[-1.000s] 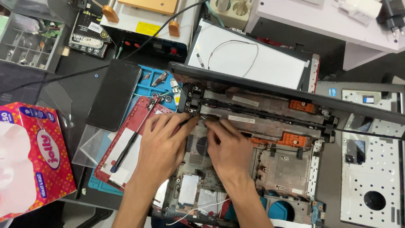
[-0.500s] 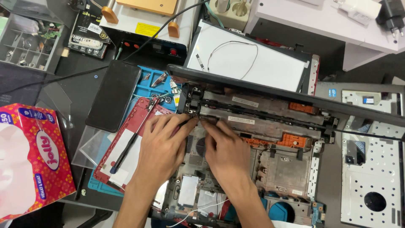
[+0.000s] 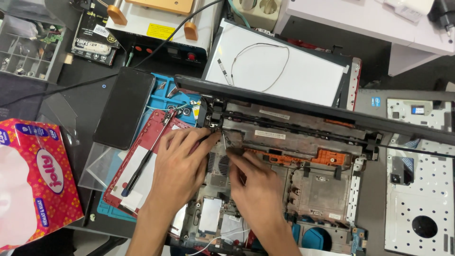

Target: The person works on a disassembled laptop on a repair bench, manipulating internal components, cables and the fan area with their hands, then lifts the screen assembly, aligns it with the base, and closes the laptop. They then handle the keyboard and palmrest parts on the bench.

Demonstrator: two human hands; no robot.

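An opened laptop base (image 3: 327, 189) lies in front of me with its inner frame, fan and boards bare. Its dark lid (image 3: 303, 102) stands up along the back. Both of my hands meet at the left hinge (image 3: 211, 116). My left hand (image 3: 182, 166) lies palm down over the base's left edge, fingertips pinched by the hinge. My right hand (image 3: 256, 189) reaches in from below, its fingertips closed right beside the left ones. A thin pale wire (image 3: 222, 138) runs between the two sets of fingertips; the fingers hide its ends.
A red cover panel (image 3: 142, 142) with a long screwdriver (image 3: 147, 159) on it lies to the left on a blue mat (image 3: 163, 97). A black phone (image 3: 124, 106), a tissue box (image 3: 33, 182) and a parts tray (image 3: 26, 52) are further left. A grey perforated panel (image 3: 419, 189) sits at the right.
Both hands stay at the left hinge; only the fingertips shift slightly. Nothing else has moved.
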